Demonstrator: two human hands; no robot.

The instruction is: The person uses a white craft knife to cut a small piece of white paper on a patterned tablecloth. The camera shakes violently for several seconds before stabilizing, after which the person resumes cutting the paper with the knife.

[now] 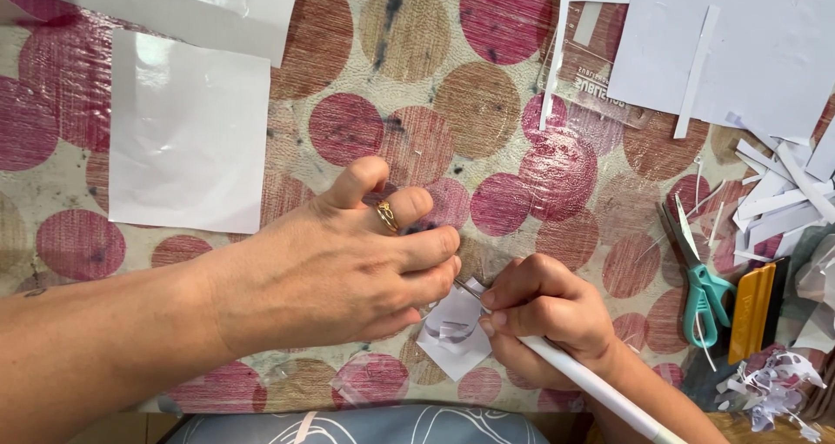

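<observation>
Low in the middle of the frame, the left hand (348, 270) lies flat and spread, palm down, its fingertips pressing on a small white paper piece (452, 335) so that it cannot slide on the counter (539, 183), which is covered with a slick oilcloth of red and brown circles. It grips nothing; it only pins the piece down, and a gold ring (387, 216) shows on one finger. Just to its right, the right hand (539, 318) is clenched in a pencil grip around a slim white craft knife (591, 383), whose metal tip meets the upper edge of the paper right beside the left fingertips, seemingly close enough for the cut to stay steady. The piece seems to carry a cut-out shape, though the hands hide most of it. At the right edge of the frame, near the working hand, lie teal-handled scissors (700, 292) and a yellow scraper (755, 309) among white paper strips (774, 196) and curled offcuts (774, 387). Larger white sheets (187, 131) rest in the upper left and upper right, well apart from the cutting spot.
</observation>
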